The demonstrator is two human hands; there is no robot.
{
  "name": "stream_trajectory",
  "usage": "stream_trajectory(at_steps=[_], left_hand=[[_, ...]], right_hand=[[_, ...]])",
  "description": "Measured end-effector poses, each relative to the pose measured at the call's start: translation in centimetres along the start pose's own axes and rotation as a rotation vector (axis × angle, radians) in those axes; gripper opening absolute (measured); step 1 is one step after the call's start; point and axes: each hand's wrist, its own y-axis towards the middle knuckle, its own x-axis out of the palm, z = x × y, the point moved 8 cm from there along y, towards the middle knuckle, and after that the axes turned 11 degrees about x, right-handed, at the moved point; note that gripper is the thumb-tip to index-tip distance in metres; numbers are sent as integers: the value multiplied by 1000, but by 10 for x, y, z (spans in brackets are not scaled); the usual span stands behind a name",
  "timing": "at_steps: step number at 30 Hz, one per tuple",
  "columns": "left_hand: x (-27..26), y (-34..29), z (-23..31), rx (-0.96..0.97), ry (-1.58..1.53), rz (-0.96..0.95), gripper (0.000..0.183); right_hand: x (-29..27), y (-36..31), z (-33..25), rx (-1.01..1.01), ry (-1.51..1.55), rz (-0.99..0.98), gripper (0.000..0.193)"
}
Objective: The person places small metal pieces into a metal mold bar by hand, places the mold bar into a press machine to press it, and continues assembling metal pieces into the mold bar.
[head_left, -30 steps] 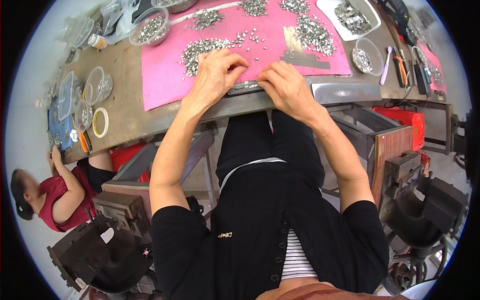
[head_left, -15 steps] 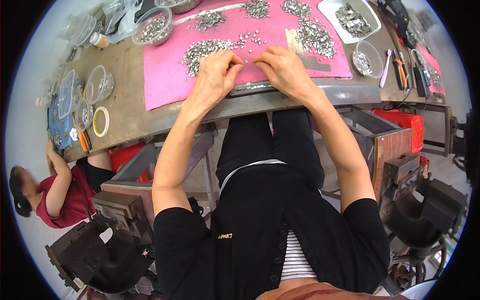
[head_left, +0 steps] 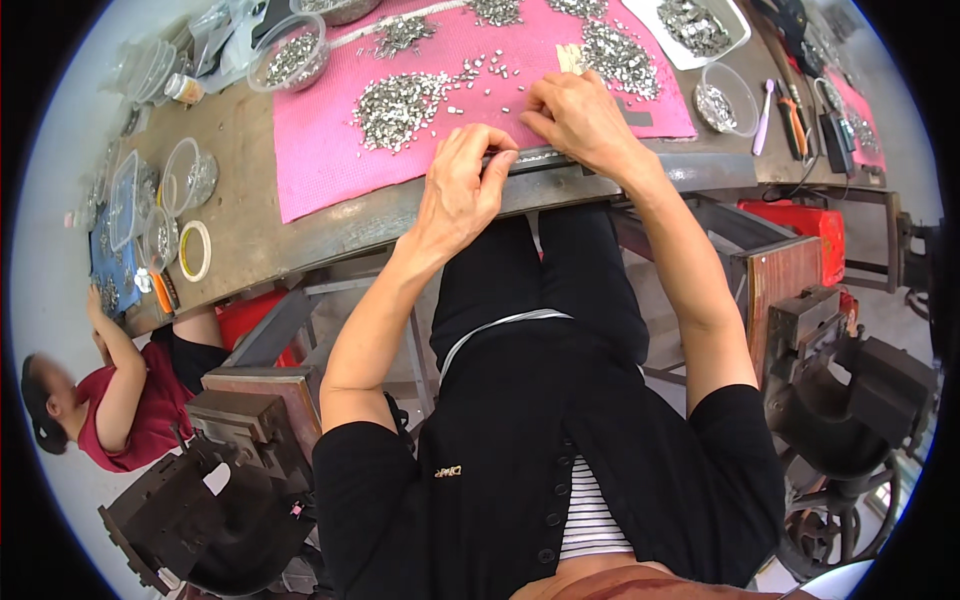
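My left hand (head_left: 462,190) is closed at the left end of a narrow dark metal bar (head_left: 540,160), its thumb and forefinger around it. Small shiny pieces sit in a row along the bar, which lies at the table's front edge. My right hand (head_left: 583,122) is just above and behind the bar's right part, fingers curled into a pinch; whatever is between the fingertips is too small or hidden to name. A pile of small silvery metal pieces (head_left: 400,108) lies on the pink mat (head_left: 320,165) beyond my left hand, with loose pieces scattered toward my right hand.
More metal parts fill a round clear tub (head_left: 290,62), a white tray (head_left: 737,30) and a clear cup (head_left: 738,105). Orange-handled pliers (head_left: 797,128) and a purple-handled tool (head_left: 763,118) lie at right. A tape roll (head_left: 195,250) is at left, near a co-worker in a red shirt (head_left: 140,410).
My left hand has moved right and nearer, onto the bar's left end. The bar sits farther right. My right hand has shifted slightly right and away, its fingers still curled.
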Motion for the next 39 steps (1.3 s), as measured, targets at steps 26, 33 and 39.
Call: stream_trajectory(at_steps=[26, 33, 39], left_hand=[[-1, -2, 32, 287, 343, 15, 14], [-83, 39, -66, -121, 331, 187, 14], [-109, 73, -136, -241, 839, 24, 24]], right_hand=[[2, -6, 3, -47, 202, -31, 7], [1, -3, 4, -28, 191, -48, 10], [-3, -4, 11, 20, 269, -53, 11]])
